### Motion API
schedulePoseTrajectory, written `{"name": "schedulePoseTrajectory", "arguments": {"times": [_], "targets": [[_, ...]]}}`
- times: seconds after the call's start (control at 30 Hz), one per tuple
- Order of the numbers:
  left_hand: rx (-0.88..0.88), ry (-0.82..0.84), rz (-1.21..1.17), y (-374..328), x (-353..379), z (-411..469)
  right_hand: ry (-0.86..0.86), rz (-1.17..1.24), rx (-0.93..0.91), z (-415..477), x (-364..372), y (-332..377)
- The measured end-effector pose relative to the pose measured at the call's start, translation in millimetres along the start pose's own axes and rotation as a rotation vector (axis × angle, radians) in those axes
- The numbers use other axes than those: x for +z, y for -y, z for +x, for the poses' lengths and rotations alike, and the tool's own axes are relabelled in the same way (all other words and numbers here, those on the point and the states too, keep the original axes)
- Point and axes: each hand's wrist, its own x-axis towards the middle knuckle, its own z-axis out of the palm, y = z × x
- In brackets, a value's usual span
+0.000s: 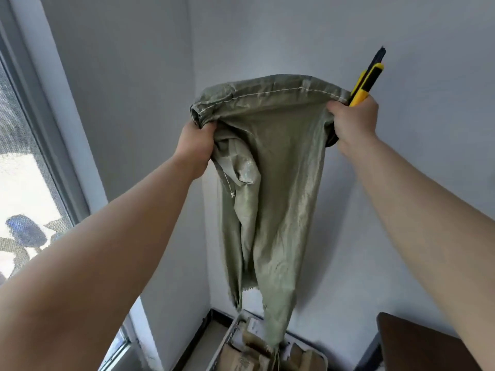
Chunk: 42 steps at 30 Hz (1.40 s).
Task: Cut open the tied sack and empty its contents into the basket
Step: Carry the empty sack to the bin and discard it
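A limp green woven sack (270,183) hangs upside down in front of me, its stitched bottom seam held up high. My left hand (197,145) grips the seam's left corner. My right hand (353,121) grips the right corner together with a yellow and black utility knife (367,81) that points up. The sack's open, frayed end dangles into a light-coloured basket (227,341) on the floor. Brown paper parcels (251,352) lie in the basket.
I stand facing a corner of grey-white walls. A window (24,170) runs down the left side. A dark brown tabletop corner (409,344) juts in at the lower right, next to the basket.
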Motion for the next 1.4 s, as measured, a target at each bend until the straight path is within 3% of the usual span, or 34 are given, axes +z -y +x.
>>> {"name": "schedulePoseTrajectory", "arguments": {"times": [0.17,0.33,0.8,1.03,1.27,1.4], "targets": [[0.095,0.074,-0.153,-36.6,23.3,12.6,-0.09,0.101,-0.091,18.2,-5.4,47.4],[0.022,0.117,-0.109,-15.0,25.0,9.7,-0.072,0.031,-0.025,18.0,-9.2,22.8],[0.141,0.011,-0.178,-72.3,0.6,39.8,0.005,0.145,-0.076,29.6,21.6,68.2],[0.284,-0.053,-0.207,-133.2,-19.6,40.3,0.03,0.304,-0.195,26.2,45.6,132.6],[0.199,-0.066,-0.128,-106.4,-28.0,34.7,0.088,0.286,-0.003,18.3,49.4,91.2],[0.251,-0.082,-0.142,-125.5,-30.2,33.0,0.108,0.387,0.018,13.8,48.1,104.4]]}}
